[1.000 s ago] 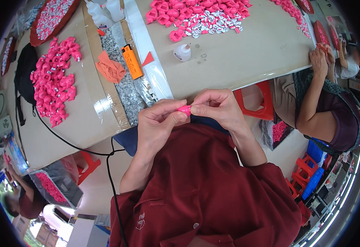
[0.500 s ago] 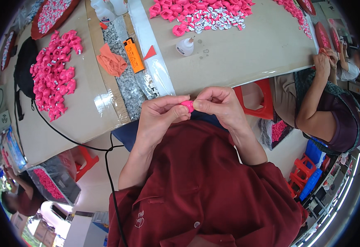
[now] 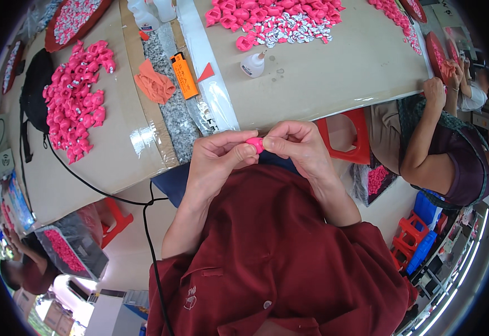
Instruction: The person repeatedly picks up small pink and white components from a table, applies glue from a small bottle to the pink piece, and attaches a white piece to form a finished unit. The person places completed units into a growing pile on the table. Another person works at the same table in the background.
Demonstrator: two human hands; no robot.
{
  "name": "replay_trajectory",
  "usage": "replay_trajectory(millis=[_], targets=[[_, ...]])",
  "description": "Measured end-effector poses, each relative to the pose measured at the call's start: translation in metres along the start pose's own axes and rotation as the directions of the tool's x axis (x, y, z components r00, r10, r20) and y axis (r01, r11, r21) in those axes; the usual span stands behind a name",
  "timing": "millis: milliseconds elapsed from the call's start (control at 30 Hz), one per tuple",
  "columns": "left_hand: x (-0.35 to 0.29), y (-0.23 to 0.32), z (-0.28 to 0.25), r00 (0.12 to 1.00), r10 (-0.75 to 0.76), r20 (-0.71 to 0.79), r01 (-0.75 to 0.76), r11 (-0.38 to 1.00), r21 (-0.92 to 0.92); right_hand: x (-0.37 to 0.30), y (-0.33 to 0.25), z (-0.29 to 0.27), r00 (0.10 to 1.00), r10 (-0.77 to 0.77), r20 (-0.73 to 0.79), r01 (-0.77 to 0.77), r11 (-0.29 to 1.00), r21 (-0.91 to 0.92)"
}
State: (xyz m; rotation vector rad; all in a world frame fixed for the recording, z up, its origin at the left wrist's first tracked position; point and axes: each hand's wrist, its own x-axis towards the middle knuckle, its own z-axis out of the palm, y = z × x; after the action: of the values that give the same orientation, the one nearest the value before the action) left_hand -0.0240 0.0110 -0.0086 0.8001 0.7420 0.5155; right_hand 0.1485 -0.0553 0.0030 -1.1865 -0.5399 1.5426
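Note:
Between my two hands, just off the table's near edge, is a small pink plastic piece (image 3: 255,145). My left hand (image 3: 220,157) pinches it from the left with thumb and fingers. From the right, my right hand (image 3: 298,147) grips it between thumb and forefinger. The fingers cover much of the piece, so its exact shape is hidden. A heap of hollow pink plastic parts (image 3: 76,101) lies on the table to the left. Beyond my hands is another heap of pink parts (image 3: 278,11), with small white-and-pink pieces (image 3: 295,29) spread along its near side.
Past my hands lie an orange lighter (image 3: 184,75), a crumpled orange cloth (image 3: 155,82) and a small glue bottle (image 3: 253,65). White bottles (image 3: 143,15) stand at the back. A black cable (image 3: 148,224) hangs at my left. A co-worker (image 3: 440,140) sits at the right beside a red stool (image 3: 348,137).
Both hands stay pinched on the pink piece with almost no movement. The view shifts slightly. At the right, the co-worker's hands have moved apart.

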Motion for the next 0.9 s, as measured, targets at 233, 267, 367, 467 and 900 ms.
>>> replay_trajectory(millis=[233,267,367,467,900], targets=[[0.001,0.0,0.0,0.997,0.082,0.002,-0.082,0.997,-0.004,0.0,-0.002,0.005,1.0,-0.014,0.002,0.014,1.0,0.028],[0.001,0.0,0.0,0.994,0.112,0.01,-0.112,0.994,0.011,0.0,0.0,0.004,1.0,-0.019,-0.001,0.019,0.999,0.037],[0.002,0.0,0.0,0.985,0.167,0.03,-0.169,0.984,0.059,0.001,0.003,-0.001,1.0,-0.01,0.022,0.01,1.0,0.002],[0.002,0.001,-0.001,0.984,0.174,0.041,-0.178,0.977,0.121,0.002,0.004,-0.002,0.999,-0.011,0.033,0.011,1.0,0.009],[-0.002,0.041,-0.053,0.758,0.534,-0.375,-0.334,0.811,0.48,0.022,-0.001,-0.005,0.943,-0.284,-0.175,0.226,0.93,-0.29]])
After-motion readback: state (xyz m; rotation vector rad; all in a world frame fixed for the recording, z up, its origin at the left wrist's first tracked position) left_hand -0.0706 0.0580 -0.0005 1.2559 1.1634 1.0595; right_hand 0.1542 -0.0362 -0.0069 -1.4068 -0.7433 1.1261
